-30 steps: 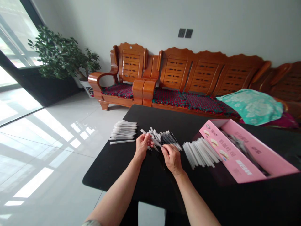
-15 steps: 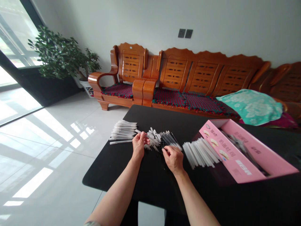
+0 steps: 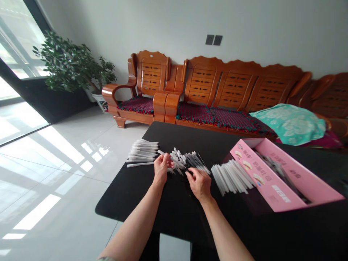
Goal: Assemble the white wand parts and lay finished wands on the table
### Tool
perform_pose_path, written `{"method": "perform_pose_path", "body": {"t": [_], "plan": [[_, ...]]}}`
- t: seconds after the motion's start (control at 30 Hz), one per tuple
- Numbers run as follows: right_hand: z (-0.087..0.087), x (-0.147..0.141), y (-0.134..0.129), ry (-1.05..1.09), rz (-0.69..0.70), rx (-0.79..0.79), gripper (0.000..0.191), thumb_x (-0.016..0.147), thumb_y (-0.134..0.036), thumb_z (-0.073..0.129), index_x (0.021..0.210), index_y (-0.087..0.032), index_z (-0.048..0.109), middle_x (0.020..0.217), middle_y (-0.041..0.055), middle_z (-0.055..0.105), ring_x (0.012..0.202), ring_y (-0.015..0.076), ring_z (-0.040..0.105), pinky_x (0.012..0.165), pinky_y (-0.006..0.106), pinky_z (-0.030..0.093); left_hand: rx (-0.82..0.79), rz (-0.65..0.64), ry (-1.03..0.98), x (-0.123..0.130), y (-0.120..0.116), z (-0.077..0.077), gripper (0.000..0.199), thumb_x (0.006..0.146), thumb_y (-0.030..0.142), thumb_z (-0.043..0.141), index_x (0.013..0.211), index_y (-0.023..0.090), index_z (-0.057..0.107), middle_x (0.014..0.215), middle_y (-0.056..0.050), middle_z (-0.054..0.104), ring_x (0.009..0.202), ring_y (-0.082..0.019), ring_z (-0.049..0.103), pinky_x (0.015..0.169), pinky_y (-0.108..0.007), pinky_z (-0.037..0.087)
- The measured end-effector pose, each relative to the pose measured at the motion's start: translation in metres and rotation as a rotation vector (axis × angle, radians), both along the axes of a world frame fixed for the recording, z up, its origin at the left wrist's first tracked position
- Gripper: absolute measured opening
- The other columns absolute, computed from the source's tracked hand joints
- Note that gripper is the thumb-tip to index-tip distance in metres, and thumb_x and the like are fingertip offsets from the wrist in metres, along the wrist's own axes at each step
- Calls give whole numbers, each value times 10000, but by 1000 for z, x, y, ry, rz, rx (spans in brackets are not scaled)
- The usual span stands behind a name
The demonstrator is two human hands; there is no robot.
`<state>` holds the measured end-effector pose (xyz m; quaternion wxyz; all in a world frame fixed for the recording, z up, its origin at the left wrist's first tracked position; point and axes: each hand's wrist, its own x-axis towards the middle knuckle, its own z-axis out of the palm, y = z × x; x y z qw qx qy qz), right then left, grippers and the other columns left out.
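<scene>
1. Left hand point(image 3: 161, 169): grip narrow, holding a white pen point(image 3: 161, 152) just right of the stacked pens point(image 3: 143, 150).
2. Right hand point(image 3: 200, 183): fingers curled beside small black pieces point(image 3: 187, 168); cannot tell whether its grip holds one.
3. A second ago the pen spanned both hands; now they're apart.
4. Both forearms reach forward over the counter point(image 3: 130, 195).

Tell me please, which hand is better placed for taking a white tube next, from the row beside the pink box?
Probably the right hand: it is close to the white tubes beside the pink box. The left hand is farther away and appears to hold a white pen.
</scene>
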<state>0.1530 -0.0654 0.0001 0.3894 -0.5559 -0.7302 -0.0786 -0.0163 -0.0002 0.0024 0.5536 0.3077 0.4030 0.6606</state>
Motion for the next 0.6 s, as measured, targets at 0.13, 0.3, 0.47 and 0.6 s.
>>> {"method": "perform_pose_path", "body": {"t": [0.13,0.3,0.47,0.6], "plan": [[2,-2,0,27,61,39,201,971,-272,531,959,-164,700,802,58,732,709,174,659,729,284,427,26,-83,50,4,-2,1,458,725,567,741,787,127,631,521,3,603,437,-122,576,429,-211,460],[-2,7,3,47,74,27,246,981,-238,490,862,-181,697,782,45,731,727,168,663,729,266,435,62,36,67,-4,2,3,446,767,566,702,814,129,626,520,10,598,441,-121,580,439,-212,465],[-6,35,5,90,-177,29,310,977,-307,474,845,-177,723,749,66,730,644,173,615,626,272,379,78,393,-11,-20,9,5,431,814,567,647,862,142,589,532,29,590,452,-106,574,441,-196,457],[-8,48,4,38,-418,4,328,955,-301,492,765,-190,734,579,55,653,492,152,465,536,299,230,76,285,2,-18,7,6,422,803,551,668,849,137,601,529,24,585,452,-105,568,444,-196,446]]}}
